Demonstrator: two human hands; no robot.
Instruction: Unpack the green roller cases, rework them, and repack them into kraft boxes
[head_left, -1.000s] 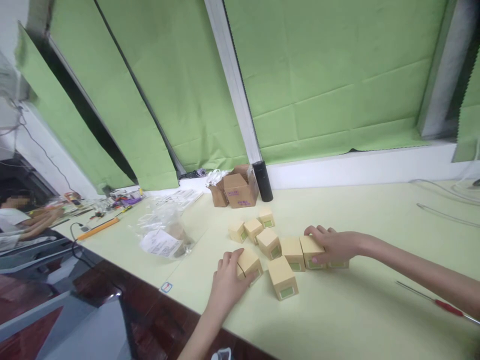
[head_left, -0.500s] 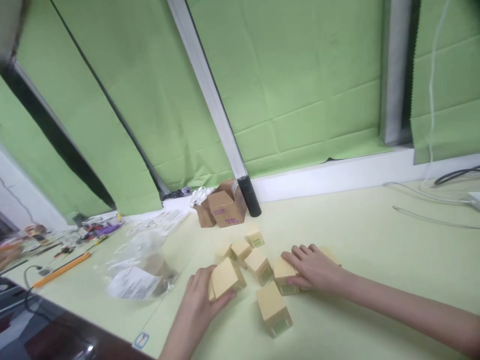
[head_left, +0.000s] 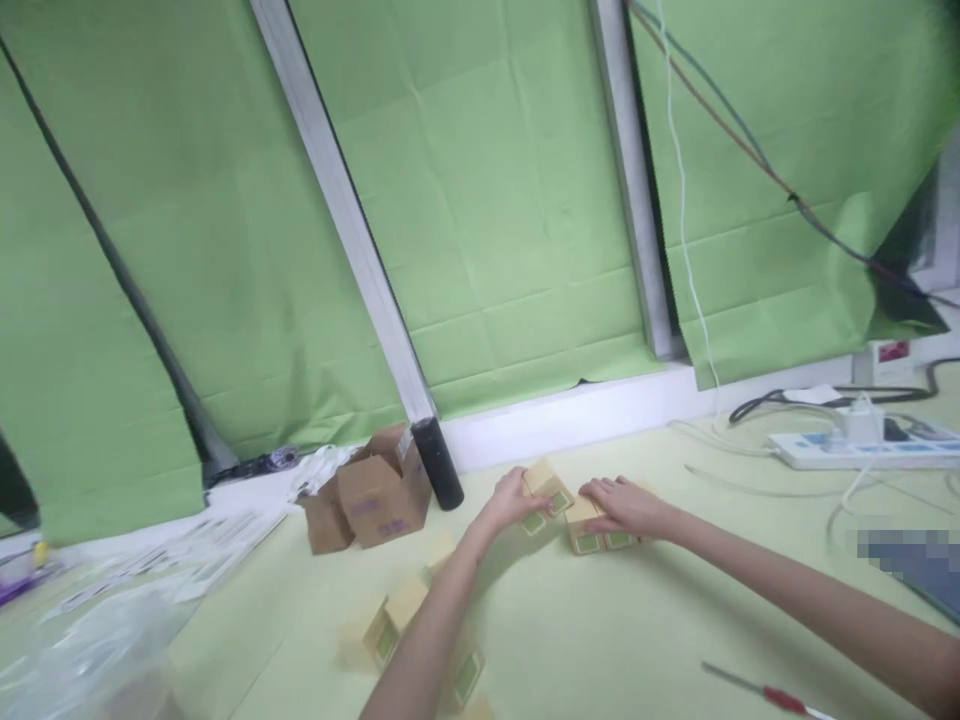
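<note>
The left grip [head_left: 510,502], a bare hand, is closed round two pale-yellow cuboid boxes with green labels [head_left: 546,480], tilted; whether they touch the pale yellow-green bench [head_left: 600,630] cannot be told; just beside them the right grip [head_left: 628,508], also bare, clasps a row of matching pale-yellow boxes [head_left: 581,515] set side by side, fingers over the tops, thumb in front; more boxes, blurred [head_left: 405,602], lie partly behind the left forearm [head_left: 427,650]; farther back stand an open brown cardboard carton [head_left: 382,497] and a black cylinder [head_left: 439,465]; rightward lie a slim red-handled metal tool [head_left: 784,698] and a white power strip [head_left: 795,452]; crumpled clear plastic [head_left: 90,645] fills the lower left.
</note>
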